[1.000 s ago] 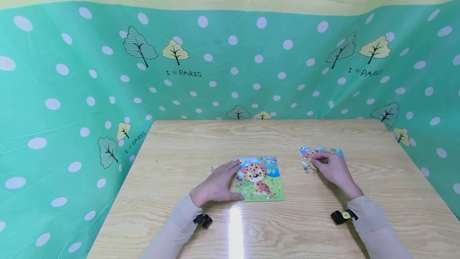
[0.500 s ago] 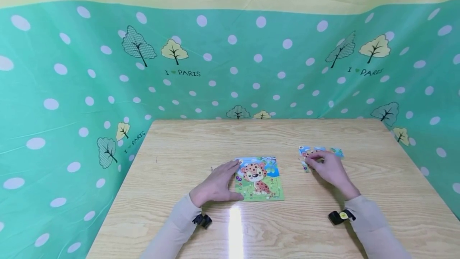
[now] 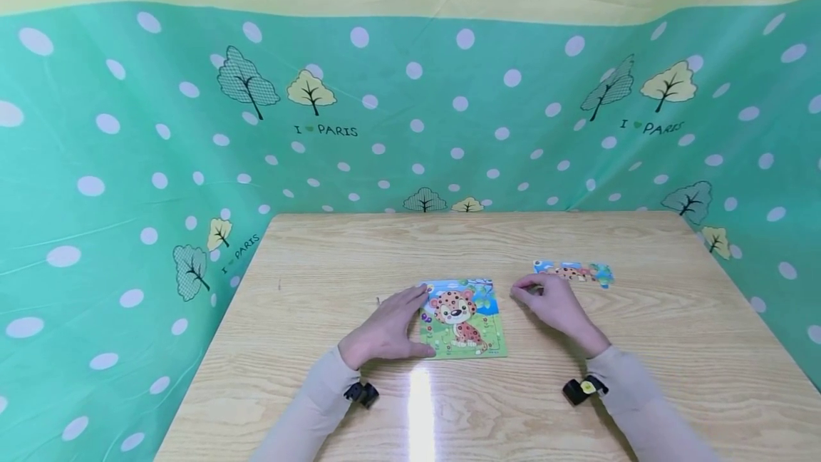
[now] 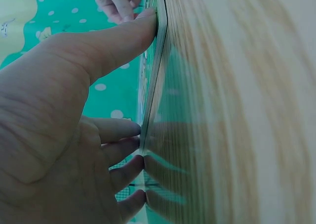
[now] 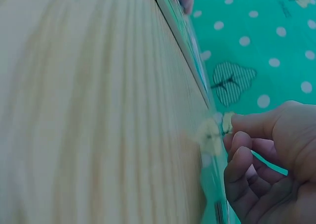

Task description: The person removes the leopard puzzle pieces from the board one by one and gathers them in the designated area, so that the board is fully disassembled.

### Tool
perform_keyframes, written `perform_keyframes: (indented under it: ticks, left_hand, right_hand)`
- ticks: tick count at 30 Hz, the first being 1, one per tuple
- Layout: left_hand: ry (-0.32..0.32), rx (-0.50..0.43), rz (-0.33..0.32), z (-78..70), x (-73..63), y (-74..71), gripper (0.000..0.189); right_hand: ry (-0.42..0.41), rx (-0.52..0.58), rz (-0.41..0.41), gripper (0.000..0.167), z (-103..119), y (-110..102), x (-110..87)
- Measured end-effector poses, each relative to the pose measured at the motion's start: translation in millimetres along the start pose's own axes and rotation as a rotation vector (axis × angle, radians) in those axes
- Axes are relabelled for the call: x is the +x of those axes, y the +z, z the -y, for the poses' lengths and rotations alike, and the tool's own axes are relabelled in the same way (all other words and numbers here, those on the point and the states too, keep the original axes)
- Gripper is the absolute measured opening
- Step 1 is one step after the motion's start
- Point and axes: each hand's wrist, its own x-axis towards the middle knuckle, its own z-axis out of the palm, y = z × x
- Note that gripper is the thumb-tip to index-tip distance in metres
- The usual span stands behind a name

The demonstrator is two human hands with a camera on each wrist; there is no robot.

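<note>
A square puzzle board [image 3: 457,319] with a spotted leopard cub picture lies on the table. My left hand [image 3: 388,326] spans its left side, fingers spread, with the thumb on the lower left and the index fingertip by the upper left corner. In the left wrist view, the left thumb [image 4: 148,23] rests on the board's edge. To the right of the board, my right hand [image 3: 554,305] pinches with thumb and index fingertips together. The puzzle piece there is hidden by the fingers. Just behind that hand lie several puzzle pieces [image 3: 601,274] with blue sky and leopard print.
The pale wooden table [image 3: 359,252] extends around the board, with a bright light reflection [image 3: 420,412] in front. A green polka-dotted cloth [image 3: 385,127] hangs behind and along both sides. Each wrist wears a black strap camera, one of them the right camera [image 3: 580,391].
My right hand has moved left from the loose pieces toward the board, fingertips pinched. The lower pieces seen there earlier no longer show. My left hand stays at the board.
</note>
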Motion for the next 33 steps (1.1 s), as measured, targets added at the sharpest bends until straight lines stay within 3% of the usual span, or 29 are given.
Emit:
perform_keyframes:
  ticks: [10,25,29,33]
  left_hand:
    - [-0.002,0.006,0.002,-2.4,-0.3,-1.5,0.111]
    - [0.0,-0.004,-0.001,-1.8,-0.3,-1.6,0.11]
    - [0.006,-0.009,-0.004,-1.7,-1.1,-1.8,0.11]
    - [0.009,-0.009,-0.006,-1.7,-1.2,-1.8,0.11]
  right_hand:
    - [-0.04,0.078,0.105,0.012,20.9,24.4,4.2]
    - [-0.047,0.147,0.199,0.01,43.8,48.4,5.6]
    - [-0.068,0.154,0.224,0.017,46.9,52.0,5.7]
    - [-0.112,0.117,0.265,0.035,47.8,54.9,8.2]
